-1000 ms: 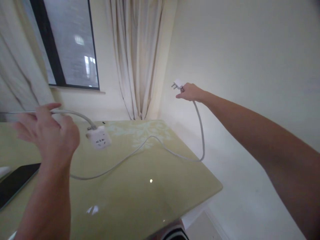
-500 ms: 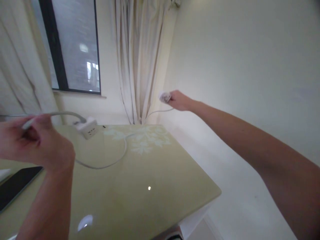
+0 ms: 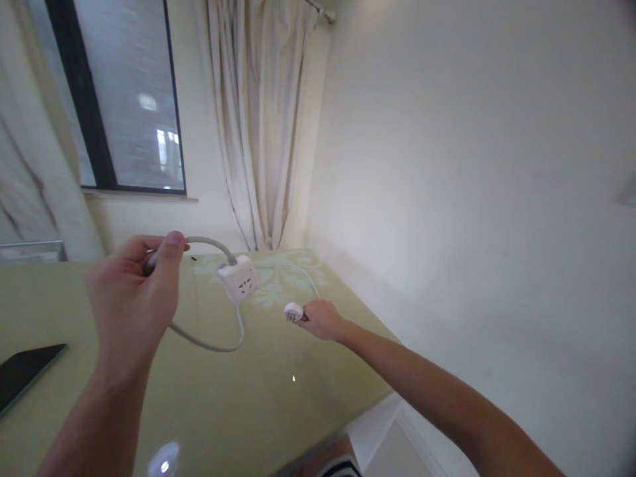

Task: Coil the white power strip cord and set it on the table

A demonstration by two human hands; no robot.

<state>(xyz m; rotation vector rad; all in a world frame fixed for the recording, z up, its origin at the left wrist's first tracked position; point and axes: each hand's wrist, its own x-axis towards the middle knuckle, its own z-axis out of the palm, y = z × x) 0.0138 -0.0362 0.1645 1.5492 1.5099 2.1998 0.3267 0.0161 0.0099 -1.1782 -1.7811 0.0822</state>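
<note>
My left hand (image 3: 136, 285) is closed in a pinch around a grey-white power cord (image 3: 206, 240). From that cord hangs a white power strip (image 3: 241, 278), its socket face with dark slots turned toward me, just above the table. My right hand (image 3: 322, 319) grips a white plug (image 3: 293, 312) at the other end, its prong side pointing left. A thin stretch of cable rises behind the right hand toward the far edge. Another loop of cord droops beneath the power strip and runs back under my left hand.
The yellow-green glossy table (image 3: 223, 411) has a pale leaf pattern near its far edge. A dark flat tablet-like object (image 3: 24, 374) lies at the left. Behind stand a curtain (image 3: 258, 132) and a window (image 3: 129, 99); a white wall (image 3: 447, 199) borders the right.
My right hand has come down and left with the plug, from near the wall to over the table. My left hand has moved right, carrying the hanging power strip along.
</note>
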